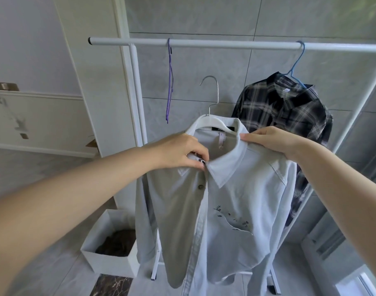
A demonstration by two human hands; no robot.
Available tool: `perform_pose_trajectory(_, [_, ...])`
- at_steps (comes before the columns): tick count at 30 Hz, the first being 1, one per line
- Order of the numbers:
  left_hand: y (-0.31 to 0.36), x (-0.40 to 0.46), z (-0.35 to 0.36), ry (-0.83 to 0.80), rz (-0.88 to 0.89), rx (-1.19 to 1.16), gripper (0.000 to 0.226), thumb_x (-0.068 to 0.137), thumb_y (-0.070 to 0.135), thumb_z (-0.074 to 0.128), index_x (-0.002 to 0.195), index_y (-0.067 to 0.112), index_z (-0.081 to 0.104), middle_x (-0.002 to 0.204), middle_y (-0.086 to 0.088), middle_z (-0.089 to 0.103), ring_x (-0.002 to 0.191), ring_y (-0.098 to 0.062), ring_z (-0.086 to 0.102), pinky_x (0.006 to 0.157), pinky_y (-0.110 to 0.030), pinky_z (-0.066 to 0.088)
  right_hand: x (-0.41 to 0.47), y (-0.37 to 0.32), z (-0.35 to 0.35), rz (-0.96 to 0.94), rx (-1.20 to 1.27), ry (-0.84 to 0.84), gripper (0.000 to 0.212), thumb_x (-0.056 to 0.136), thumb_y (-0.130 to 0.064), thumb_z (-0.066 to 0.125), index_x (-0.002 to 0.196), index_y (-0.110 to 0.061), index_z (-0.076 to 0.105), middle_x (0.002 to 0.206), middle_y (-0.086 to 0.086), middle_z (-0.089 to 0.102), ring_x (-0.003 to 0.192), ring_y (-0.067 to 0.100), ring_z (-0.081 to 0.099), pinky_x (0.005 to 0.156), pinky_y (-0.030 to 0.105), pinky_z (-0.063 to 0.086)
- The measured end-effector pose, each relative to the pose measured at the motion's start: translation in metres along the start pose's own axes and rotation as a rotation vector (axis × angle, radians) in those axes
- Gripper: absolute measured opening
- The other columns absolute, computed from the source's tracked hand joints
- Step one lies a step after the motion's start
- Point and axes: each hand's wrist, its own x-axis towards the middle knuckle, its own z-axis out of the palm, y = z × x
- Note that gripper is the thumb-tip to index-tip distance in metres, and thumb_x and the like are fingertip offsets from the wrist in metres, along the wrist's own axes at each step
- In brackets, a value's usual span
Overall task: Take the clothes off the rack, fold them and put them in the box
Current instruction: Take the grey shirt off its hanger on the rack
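Your left hand (178,152) pinches the pale shirt (225,199) at its top button; right hand (268,142) grips the collar. Tugging risks snagging the white hanger (206,122).

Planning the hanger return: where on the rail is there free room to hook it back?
Free: the rail between the purple hanger and the blue hanger, and the short stretch left of the purple one. Crowded: the right end, where the plaid shirt hangs.
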Motion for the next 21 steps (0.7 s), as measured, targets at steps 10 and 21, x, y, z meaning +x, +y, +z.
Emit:
perform_pose_trajectory(10, [0.0004, -0.0016, -0.0002, 0.075, 0.029, -0.062, 0.016, 0.085, 0.02, 0.072, 0.1, 0.014, 0.074, 0.097, 0.004, 0.072, 0.091, -0.008, 0.063, 0.085, -0.028, 0.046, -0.0057, 0.0009, -0.0016, 0.01, -0.015, 0.01, 0.039, 0.079, -0.055, 0.073, 0.093, -0.019, 0.079, 0.092, 0.004, 0.078, 0.086, 0.024, 0.075, 0.077, 0.034, 0.06])
perform_pose_trajectory(21, [-0.0038, -0.0034, -0.0048, 0.105, -0.098, -0.047, 0.013, 0.087, 0.016, 0.071, 0.101, 0.017, 0.07, 0.093, 0.015, 0.064, 0.089, 0.001, 0.058, 0.081, -0.011, 0.042, -0.0102, 0.0001, -0.0021, 0.019, -0.035, 0.026, 0.054, 0.073, -0.061, 0.074, 0.099, -0.014, 0.078, 0.099, 0.008, 0.077, 0.103, 0.031, 0.071, 0.097, 0.041, 0.055])
